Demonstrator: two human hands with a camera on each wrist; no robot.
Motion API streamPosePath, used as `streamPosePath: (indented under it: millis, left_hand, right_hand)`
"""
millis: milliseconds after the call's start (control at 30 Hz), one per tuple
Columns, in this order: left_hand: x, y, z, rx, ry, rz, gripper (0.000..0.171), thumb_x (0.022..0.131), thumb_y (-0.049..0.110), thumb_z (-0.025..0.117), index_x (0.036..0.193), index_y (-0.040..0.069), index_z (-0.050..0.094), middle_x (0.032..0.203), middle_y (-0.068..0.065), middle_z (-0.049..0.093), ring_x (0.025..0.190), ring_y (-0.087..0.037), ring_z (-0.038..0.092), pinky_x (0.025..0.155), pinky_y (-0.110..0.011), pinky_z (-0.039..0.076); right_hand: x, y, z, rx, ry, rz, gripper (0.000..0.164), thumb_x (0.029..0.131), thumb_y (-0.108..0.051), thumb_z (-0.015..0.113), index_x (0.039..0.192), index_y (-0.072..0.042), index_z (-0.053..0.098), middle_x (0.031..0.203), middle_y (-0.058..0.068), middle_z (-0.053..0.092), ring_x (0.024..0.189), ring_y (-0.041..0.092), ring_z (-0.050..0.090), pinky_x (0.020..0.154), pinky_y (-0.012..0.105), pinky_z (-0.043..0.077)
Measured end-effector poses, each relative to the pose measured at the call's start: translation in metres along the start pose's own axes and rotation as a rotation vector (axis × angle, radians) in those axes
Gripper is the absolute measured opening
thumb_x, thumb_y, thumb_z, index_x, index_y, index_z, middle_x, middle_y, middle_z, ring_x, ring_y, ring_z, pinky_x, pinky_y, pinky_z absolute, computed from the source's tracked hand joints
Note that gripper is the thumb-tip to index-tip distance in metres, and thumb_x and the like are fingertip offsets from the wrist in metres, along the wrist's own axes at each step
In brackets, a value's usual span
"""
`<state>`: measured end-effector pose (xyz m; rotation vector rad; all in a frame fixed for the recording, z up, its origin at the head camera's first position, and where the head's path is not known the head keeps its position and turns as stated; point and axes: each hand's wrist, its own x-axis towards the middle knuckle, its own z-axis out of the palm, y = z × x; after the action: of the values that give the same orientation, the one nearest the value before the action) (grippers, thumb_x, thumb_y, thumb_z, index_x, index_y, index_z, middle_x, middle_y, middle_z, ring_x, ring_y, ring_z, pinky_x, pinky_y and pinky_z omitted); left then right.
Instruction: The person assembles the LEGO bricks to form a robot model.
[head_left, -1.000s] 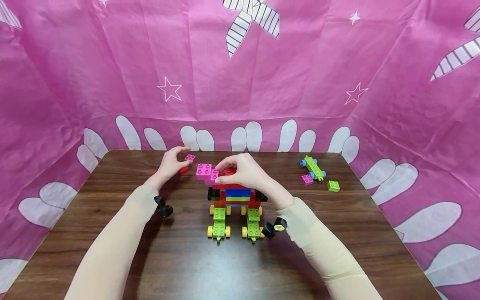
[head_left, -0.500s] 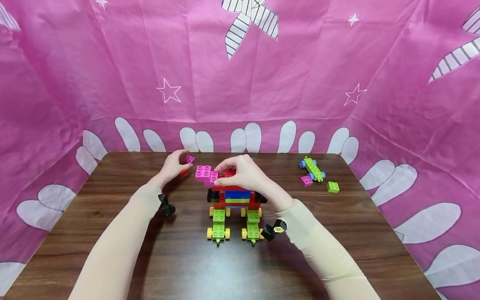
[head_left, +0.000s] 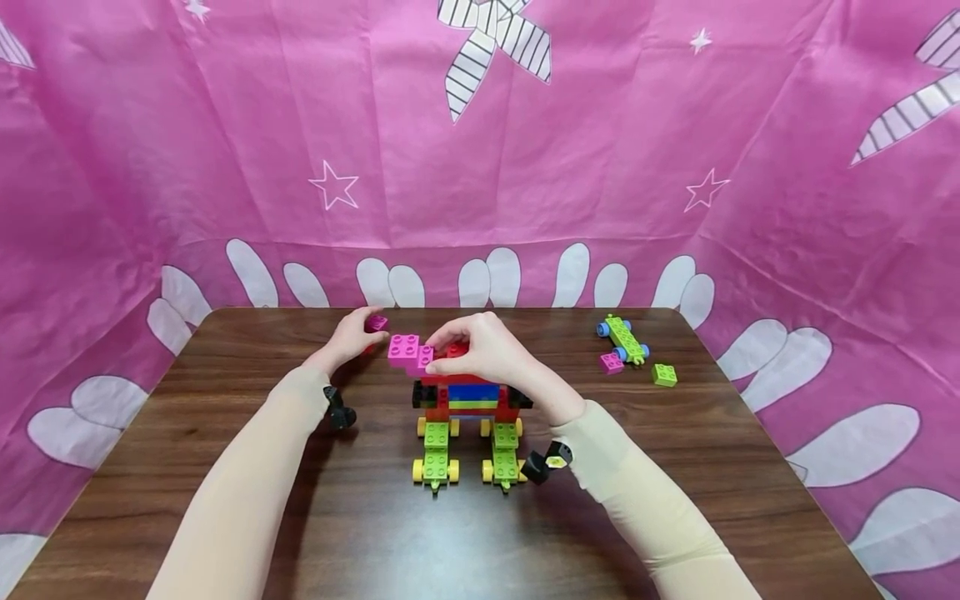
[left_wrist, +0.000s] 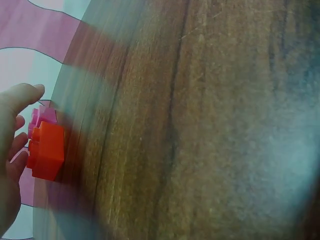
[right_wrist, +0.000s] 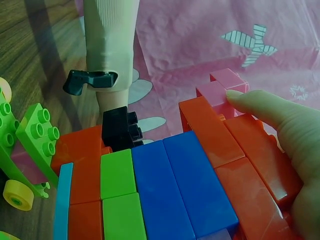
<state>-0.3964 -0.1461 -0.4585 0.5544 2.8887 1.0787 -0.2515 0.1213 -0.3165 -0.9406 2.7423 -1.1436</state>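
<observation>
A toy-brick model point(head_left: 472, 393) stands mid-table on green wheeled bases with yellow wheels; its body mixes red, blue, green and black bricks. At its upper left, two pink bricks point(head_left: 403, 348) jut out in a step. My right hand point(head_left: 483, 348) is over the model's top and pinches the inner pink brick point(right_wrist: 212, 94), its thumb against the side. My left hand point(head_left: 351, 340) reaches to the far left, fingers curved and thumb apart. Close beside those fingers sit a red brick point(left_wrist: 48, 150) and, behind it, a loose pink brick point(left_wrist: 46, 114).
At the back right lies a green wheeled base point(head_left: 625, 340) with blue wheels. Near it are a pink brick point(head_left: 612, 362) and a green brick point(head_left: 664, 374). A pink cloth point(head_left: 525, 167) hangs behind the brown table point(head_left: 360, 533).
My left hand has edged right and closer over the red and pink bricks, covering more of them. The right hand keeps its place on the model.
</observation>
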Motion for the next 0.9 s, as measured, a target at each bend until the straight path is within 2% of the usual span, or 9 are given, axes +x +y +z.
streamPosePath:
  millis: [367, 667, 900]
  left_hand:
    - [0.0011, -0.0093, -0.0030, -0.010, -0.049, -0.044, 0.059, 0.092, 0.019, 0.062, 0.141, -0.004, 0.041, 0.141, -0.029, 0.044, 0.132, -0.042, 0.040, 0.111, -0.051, 0.031]
    - [-0.0020, -0.0082, -0.0041, -0.019, -0.020, -0.038, 0.048, 0.092, 0.009, 0.060, 0.135, -0.008, 0.047, 0.135, -0.030, 0.050, 0.128, -0.042, 0.044, 0.110, -0.050, 0.032]
    - [-0.0002, -0.0095, -0.0038, -0.037, -0.012, -0.032, 0.047, 0.092, 0.009, 0.061, 0.133, -0.011, 0.048, 0.134, -0.032, 0.049, 0.127, -0.044, 0.044, 0.110, -0.051, 0.032]
  right_hand:
    - [0.0009, -0.0004, 0.0026, 0.011, -0.009, 0.002, 0.026, 0.079, -0.027, 0.080, 0.101, -0.014, 0.075, 0.091, -0.004, 0.073, 0.084, 0.008, 0.062, 0.069, 0.024, 0.052]
    - [-0.0002, -0.0016, 0.0023, 0.008, -0.002, 0.008, 0.026, 0.079, -0.027, 0.080, 0.100, -0.014, 0.075, 0.090, -0.004, 0.073, 0.083, 0.008, 0.061, 0.069, 0.024, 0.051]
    - [-0.0009, 0.0006, 0.0010, 0.006, -0.004, 0.008, 0.027, 0.079, -0.028, 0.080, 0.101, -0.014, 0.075, 0.091, -0.005, 0.073, 0.084, 0.007, 0.061, 0.070, 0.024, 0.052]
